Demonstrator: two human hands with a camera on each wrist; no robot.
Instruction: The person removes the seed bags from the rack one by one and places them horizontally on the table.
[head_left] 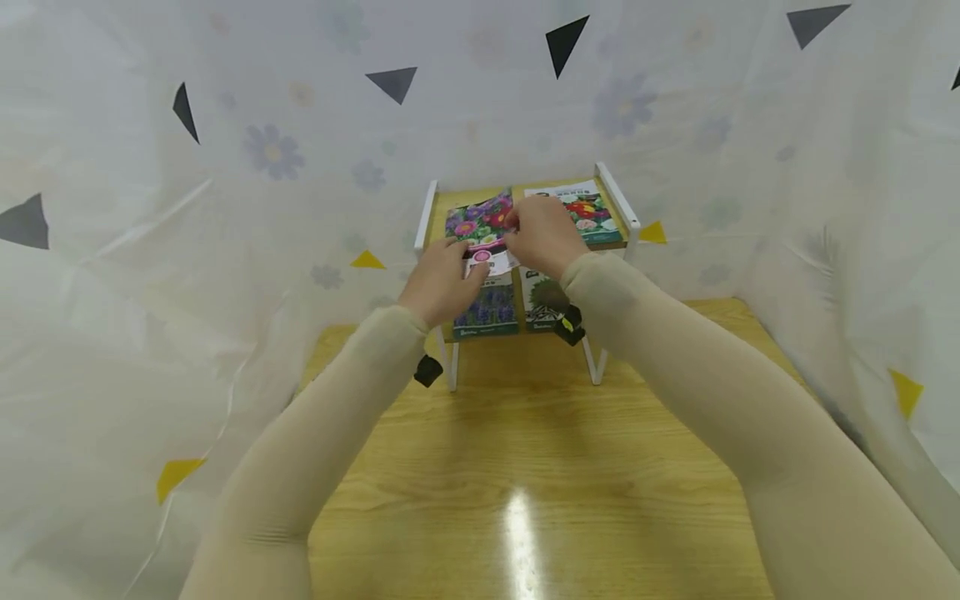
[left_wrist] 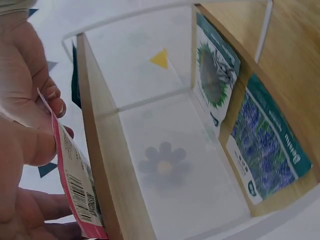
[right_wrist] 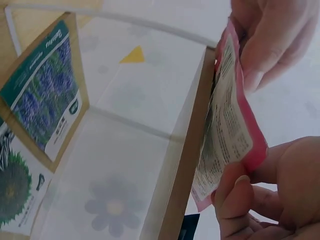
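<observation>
A seed packet (head_left: 480,221) with pink, red and purple flowers leans on the upper tier of a small two-tier rack. My left hand (head_left: 442,283) holds its lower left side, thumb and fingers about the edge. With thumb and fingertips, my right hand (head_left: 546,233) pinches the packet's right edge. Its pink-rimmed, printed back (right_wrist: 227,125) shows in the right wrist view, close against the wooden shelf edge. Beside it, partly behind my right hand, lies another flower packet (head_left: 592,212).
On the lower tier stand a lavender packet (head_left: 487,308) and a sunflower packet (head_left: 543,300). The rack has white legs (head_left: 596,367) and stands on a wooden table (head_left: 525,467). Patterned pale sheeting (head_left: 480,108) hangs behind and at both sides.
</observation>
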